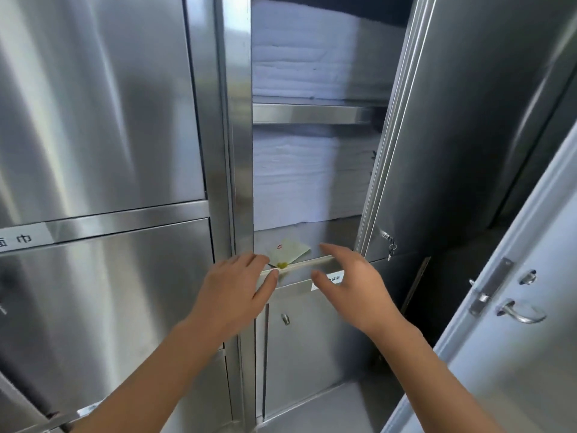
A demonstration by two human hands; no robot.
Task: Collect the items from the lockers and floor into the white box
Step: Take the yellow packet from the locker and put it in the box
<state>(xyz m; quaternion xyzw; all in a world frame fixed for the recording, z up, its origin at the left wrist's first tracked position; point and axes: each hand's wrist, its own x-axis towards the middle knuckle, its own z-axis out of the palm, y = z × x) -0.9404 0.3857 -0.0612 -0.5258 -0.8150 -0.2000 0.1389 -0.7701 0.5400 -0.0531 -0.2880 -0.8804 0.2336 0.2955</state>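
A small pale packet (288, 252) with a red mark and a yellow-green spot lies on the lower shelf (331, 239) of the open steel locker, near its front lip. My left hand (232, 292) reaches toward the packet's left side, fingers straight, fingertips at the shelf lip. My right hand (352, 282) hovers just right of the packet, fingers spread and holding nothing. White folded stacks (296, 182) fill the shelf behind, and more white folded stacks (299, 57) sit on the upper shelf. The white box is out of view.
The open locker door (452, 135) stands at the right. Another open door with handle and latch (518, 310) juts in at the lower right. Closed steel locker doors (103, 120) cover the left. A closed small door (299, 348) sits below the shelf.
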